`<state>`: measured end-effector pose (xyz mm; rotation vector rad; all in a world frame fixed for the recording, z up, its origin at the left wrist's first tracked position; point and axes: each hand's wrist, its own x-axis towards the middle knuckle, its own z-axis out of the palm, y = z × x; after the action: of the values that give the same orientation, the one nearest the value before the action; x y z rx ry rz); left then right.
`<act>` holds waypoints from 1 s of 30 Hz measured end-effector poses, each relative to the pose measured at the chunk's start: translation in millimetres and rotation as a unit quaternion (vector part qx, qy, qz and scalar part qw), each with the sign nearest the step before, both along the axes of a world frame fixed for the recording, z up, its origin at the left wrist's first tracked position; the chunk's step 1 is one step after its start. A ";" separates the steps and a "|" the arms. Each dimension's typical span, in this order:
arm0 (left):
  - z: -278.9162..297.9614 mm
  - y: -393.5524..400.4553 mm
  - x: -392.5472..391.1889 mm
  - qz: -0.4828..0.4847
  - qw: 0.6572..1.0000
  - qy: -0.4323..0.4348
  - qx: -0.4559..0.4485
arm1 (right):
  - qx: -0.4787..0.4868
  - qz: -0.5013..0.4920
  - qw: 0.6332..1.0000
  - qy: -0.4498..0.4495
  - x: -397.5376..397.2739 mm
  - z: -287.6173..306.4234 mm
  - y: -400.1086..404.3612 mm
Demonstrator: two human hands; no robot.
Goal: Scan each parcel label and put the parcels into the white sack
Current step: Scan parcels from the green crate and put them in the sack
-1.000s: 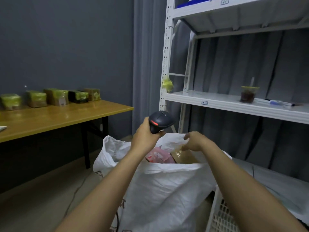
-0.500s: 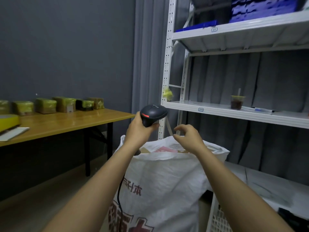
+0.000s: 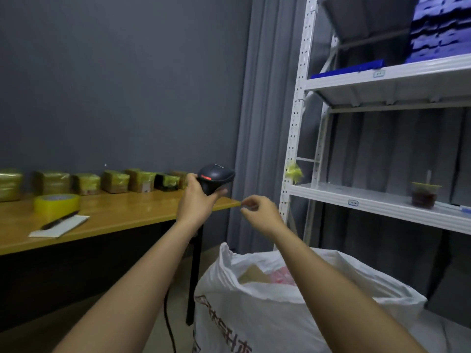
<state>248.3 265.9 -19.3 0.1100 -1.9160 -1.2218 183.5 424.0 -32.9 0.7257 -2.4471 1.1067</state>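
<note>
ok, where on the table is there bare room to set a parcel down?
Bare wood on the table between the yellow tape roll and the scanner-holding left hand. The back edge is crowded with wrapped parcels.

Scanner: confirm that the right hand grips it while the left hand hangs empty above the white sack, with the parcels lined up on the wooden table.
The hands are swapped. The head view shows the left hand gripping the scanner, while the right hand hangs empty above the white sack. The parcels do line the wooden table.

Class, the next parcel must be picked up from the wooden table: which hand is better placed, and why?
Probably the right hand: it holds nothing, while the left hand grips the black handheld scanner.
</note>
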 end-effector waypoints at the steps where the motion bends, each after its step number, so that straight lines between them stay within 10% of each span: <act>1: 2.3 -10.7 -16.2 0.009 1.000 -0.001 0.002 | 0.005 0.008 1.000 -0.006 -13.2 2.2 -14.2; 17: 38.1 -157.8 -149.5 0.025 0.996 -0.087 -0.020 | -0.046 0.044 0.994 -0.092 -137.7 28.0 -142.7; 30: -46.4 -339.5 -187.2 0.114 0.974 -0.183 -0.065 | 0.000 0.076 0.989 -0.124 -192.5 -30.7 -299.7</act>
<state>61.1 -73.6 -65.7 0.5025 -2.2224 -0.9664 -9.0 124.3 -63.6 0.8307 -2.6313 1.3254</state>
